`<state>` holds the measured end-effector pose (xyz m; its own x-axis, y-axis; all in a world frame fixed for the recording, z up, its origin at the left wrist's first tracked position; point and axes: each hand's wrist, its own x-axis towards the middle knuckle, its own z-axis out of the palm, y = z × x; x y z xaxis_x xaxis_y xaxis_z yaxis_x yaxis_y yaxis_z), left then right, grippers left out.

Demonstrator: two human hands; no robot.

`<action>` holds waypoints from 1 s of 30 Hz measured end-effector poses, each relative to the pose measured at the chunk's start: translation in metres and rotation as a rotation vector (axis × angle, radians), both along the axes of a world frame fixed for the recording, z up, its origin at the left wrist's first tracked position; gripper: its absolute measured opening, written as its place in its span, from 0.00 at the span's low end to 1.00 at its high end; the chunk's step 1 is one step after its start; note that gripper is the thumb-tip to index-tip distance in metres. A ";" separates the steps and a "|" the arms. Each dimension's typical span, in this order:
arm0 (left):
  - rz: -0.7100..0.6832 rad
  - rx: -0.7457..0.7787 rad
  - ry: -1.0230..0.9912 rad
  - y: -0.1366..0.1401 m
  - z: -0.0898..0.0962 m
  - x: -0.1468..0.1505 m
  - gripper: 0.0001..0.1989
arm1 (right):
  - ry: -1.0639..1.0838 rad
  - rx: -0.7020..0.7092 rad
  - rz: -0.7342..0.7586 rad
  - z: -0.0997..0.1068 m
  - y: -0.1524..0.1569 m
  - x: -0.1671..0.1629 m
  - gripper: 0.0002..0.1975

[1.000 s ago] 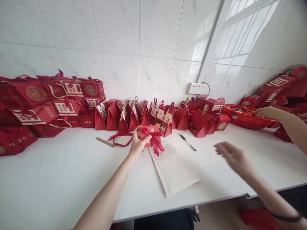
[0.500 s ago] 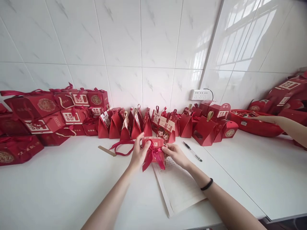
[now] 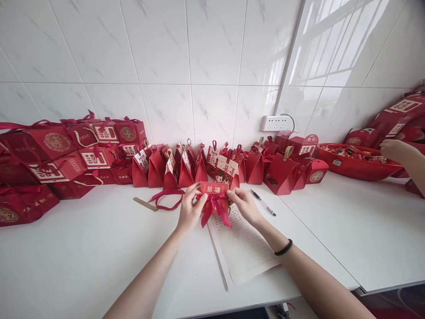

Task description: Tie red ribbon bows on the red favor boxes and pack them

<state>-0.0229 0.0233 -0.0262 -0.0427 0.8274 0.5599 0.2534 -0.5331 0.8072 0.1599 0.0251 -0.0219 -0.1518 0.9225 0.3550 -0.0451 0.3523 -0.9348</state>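
White table (image 3: 83, 266); notebook (image 3: 247, 254) partly hidden by ribboned red box (image 3: 214, 188); left hand (image 3: 190, 209), right hand (image 3: 246, 205): grip clamped on its sides

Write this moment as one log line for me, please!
left hand: holds red box | right hand: holds its other side | ribbon bow: on box front | notebook: on table | pen: right of notebook

Place: indoor work area; home or workshop, cannot tell
Wall (image 3: 159, 44): glossy marbled tiles, barred-window reflection (image 3: 335, 40), socket strip (image 3: 278, 123)
Surface (image 3: 83, 261): white, red gift boxes (image 3: 280, 175) along its back edge
Right end: red basin (image 3: 361, 171), another person's arm (image 3: 417, 172)
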 end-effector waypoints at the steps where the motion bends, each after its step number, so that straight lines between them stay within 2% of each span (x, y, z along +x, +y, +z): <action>1: -0.010 -0.002 0.002 0.000 0.000 -0.001 0.13 | 0.004 0.000 -0.003 0.000 0.000 0.000 0.25; 5: -0.051 -0.025 0.011 0.001 0.000 -0.003 0.16 | 0.027 -0.021 0.003 -0.002 0.002 0.001 0.25; 11: 0.006 -0.026 0.040 0.000 0.000 -0.001 0.19 | 0.096 -0.072 0.034 -0.003 0.003 0.000 0.25; 17: -0.027 -0.061 0.020 -0.001 0.001 -0.002 0.24 | 0.155 -0.114 0.048 -0.003 0.004 0.002 0.24; 23: -0.113 -0.051 -0.112 0.002 -0.001 -0.002 0.12 | 0.179 -0.122 0.085 -0.005 0.006 0.005 0.23; 25: -0.116 -0.050 -0.104 0.005 -0.002 -0.002 0.13 | 0.187 -0.122 0.088 -0.007 0.009 0.004 0.23; 30: -0.004 0.040 0.025 0.012 -0.004 -0.007 0.15 | 0.187 -0.124 0.039 -0.005 0.011 0.002 0.25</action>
<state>-0.0294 0.0353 -0.0304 -0.0253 0.8044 0.5936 0.2708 -0.5661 0.7786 0.1619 0.0366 -0.0268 -0.1300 0.9557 0.2641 -0.2331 0.2295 -0.9450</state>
